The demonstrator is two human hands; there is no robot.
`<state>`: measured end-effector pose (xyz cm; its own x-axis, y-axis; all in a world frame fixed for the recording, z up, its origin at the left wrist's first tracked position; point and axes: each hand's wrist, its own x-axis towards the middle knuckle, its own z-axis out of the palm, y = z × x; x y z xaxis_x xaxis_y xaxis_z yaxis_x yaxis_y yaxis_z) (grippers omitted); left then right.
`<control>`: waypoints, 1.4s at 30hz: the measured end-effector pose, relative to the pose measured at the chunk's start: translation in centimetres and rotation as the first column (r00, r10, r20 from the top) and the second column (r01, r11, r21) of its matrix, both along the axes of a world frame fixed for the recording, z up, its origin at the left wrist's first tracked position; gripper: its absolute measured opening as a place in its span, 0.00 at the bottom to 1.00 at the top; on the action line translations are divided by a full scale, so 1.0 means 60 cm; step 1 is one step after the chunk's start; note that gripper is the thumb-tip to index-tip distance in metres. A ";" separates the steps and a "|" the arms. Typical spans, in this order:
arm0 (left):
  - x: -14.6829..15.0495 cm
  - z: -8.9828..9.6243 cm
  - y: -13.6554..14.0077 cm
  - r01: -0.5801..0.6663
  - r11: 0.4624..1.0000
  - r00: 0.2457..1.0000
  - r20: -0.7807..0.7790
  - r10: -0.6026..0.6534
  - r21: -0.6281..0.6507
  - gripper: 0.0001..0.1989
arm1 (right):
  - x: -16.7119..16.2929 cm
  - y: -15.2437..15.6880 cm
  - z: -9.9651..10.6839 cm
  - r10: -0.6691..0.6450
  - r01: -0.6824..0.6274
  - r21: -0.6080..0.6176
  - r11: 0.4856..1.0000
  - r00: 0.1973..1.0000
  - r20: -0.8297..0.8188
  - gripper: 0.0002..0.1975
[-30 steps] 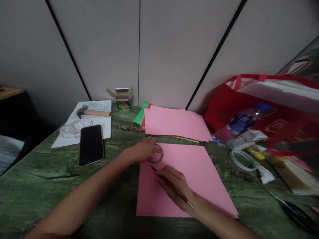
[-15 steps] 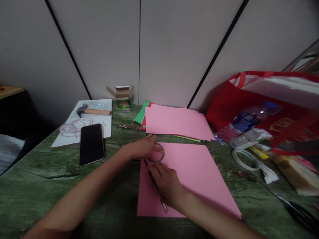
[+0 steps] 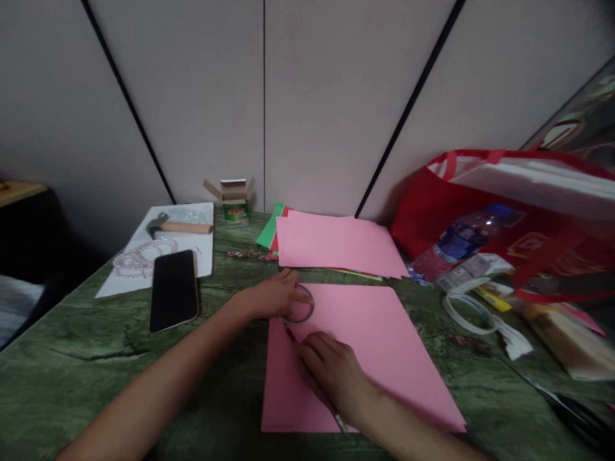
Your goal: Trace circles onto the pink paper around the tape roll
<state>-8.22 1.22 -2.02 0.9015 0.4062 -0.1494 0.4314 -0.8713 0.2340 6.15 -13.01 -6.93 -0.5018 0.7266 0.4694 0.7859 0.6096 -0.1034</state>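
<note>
A sheet of pink paper [image 3: 379, 346] lies in front of me on the green marbled table, with a thin grey ring [image 3: 312, 310] near its upper left corner. My left hand [image 3: 277, 294] presses the ring onto the paper, its fingers bent over the left side and a fingertip reaching inside. In my right hand [image 3: 335, 370] is a slim dark pencil [image 3: 290, 333], gripped between thumb and fingers. Its tip points at the paper just below the ring; whether it touches cannot be made out. The pencil's back end sticks out below the hand.
Behind lies a stack of coloured paper [image 3: 336, 240]. At left are a phone [image 3: 173, 291], a hammer [image 3: 180, 226], bead strings [image 3: 139, 259] and a small open box [image 3: 236, 211]. A bottle [image 3: 456, 246], red bag [image 3: 423, 205], tape roll [image 3: 468, 317] and scissors [image 3: 571, 410] occupy the right.
My right hand has moved slightly right and down, and the pencil tip has shifted right along the ring's lower edge. My left hand stays on the ring. The camera view has tilted slightly.
</note>
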 end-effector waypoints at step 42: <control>-0.033 -0.018 -0.052 -0.308 0.939 0.928 0.169 0.332 -0.152 0.45 | 0.250 -0.078 -0.053 -0.359 0.290 -0.221 0.931 0.836 -0.414 0.18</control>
